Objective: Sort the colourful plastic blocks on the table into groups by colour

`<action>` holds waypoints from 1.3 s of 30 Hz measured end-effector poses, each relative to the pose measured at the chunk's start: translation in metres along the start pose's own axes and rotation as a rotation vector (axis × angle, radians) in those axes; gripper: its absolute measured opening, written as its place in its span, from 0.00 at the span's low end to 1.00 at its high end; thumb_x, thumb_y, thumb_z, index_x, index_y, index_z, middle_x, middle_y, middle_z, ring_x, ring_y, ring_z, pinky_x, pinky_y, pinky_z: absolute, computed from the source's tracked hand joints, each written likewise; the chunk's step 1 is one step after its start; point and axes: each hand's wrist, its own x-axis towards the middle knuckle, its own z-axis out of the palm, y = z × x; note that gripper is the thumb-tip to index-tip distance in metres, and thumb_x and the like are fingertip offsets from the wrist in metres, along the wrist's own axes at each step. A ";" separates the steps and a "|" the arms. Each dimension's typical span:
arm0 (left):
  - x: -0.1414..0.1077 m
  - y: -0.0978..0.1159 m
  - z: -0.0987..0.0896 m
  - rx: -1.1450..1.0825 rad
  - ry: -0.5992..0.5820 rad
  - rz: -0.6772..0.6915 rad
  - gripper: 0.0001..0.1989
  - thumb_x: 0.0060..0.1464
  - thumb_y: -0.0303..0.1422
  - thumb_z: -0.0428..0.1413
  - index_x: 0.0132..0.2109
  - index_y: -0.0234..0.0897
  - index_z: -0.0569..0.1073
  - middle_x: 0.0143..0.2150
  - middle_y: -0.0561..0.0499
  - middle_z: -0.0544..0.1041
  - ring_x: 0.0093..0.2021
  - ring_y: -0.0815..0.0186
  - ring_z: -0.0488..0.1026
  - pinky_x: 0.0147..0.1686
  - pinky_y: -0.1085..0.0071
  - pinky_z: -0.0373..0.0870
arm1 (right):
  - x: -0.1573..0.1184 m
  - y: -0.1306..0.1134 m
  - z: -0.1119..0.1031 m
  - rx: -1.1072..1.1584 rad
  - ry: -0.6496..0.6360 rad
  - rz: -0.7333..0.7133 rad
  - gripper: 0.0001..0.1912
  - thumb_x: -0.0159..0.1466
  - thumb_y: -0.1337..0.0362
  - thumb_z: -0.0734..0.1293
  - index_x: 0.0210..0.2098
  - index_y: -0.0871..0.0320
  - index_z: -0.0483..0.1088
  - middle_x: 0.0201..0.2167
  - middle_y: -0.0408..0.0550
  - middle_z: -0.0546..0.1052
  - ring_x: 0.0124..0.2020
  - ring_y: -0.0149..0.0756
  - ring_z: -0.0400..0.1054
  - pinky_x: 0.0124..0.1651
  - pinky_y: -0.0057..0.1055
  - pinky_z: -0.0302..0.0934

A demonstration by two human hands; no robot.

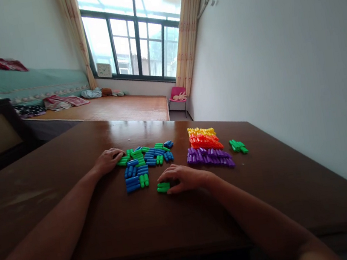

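Bullet-shaped plastic toy blocks, joined in small sets, lie on the brown table. My left hand (pixel 109 161) rests at the left edge of a mixed blue and green pile, its fingers curled around a green toy block (pixel 123 161). Nearer to me, my right hand (pixel 182 177) has thumb and fingers closed about another green toy block (pixel 163 187), which lies on the table. Between the hands are blue blocks (pixel 132 184) and more green blocks (pixel 144 180), loosely scattered. Parts of both held blocks are hidden by the fingers.
Right of the pile, yellow blocks (pixel 201 131), orange blocks (pixel 205 141) and purple blocks (pixel 209 156) lie in sorted rows. A small green group (pixel 238 146) sits farther right. The glossy table (pixel 174 229) stands before a low bed (pixel 118 107), with a pink chair (pixel 178 94) beyond.
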 end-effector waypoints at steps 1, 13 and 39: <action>0.000 0.001 -0.001 -0.002 0.002 -0.004 0.25 0.56 0.50 0.44 0.40 0.40 0.79 0.45 0.49 0.80 0.48 0.58 0.73 0.52 0.67 0.66 | 0.001 -0.003 0.000 0.011 0.000 0.005 0.19 0.60 0.62 0.70 0.51 0.51 0.72 0.47 0.44 0.76 0.47 0.37 0.70 0.52 0.30 0.63; 0.000 0.003 -0.003 -0.010 -0.006 -0.013 0.25 0.55 0.50 0.44 0.40 0.41 0.80 0.46 0.49 0.80 0.48 0.58 0.74 0.53 0.67 0.66 | -0.176 0.137 -0.120 -0.092 1.286 0.850 0.24 0.50 0.51 0.71 0.41 0.61 0.74 0.38 0.55 0.79 0.39 0.41 0.72 0.41 0.38 0.68; -0.004 0.006 -0.002 -0.012 -0.015 0.021 0.22 0.57 0.46 0.44 0.40 0.40 0.79 0.46 0.48 0.80 0.48 0.60 0.73 0.54 0.66 0.65 | -0.234 0.143 -0.104 -0.228 0.957 1.424 0.21 0.62 0.57 0.56 0.32 0.61 0.78 0.21 0.58 0.75 0.29 0.51 0.74 0.32 0.40 0.64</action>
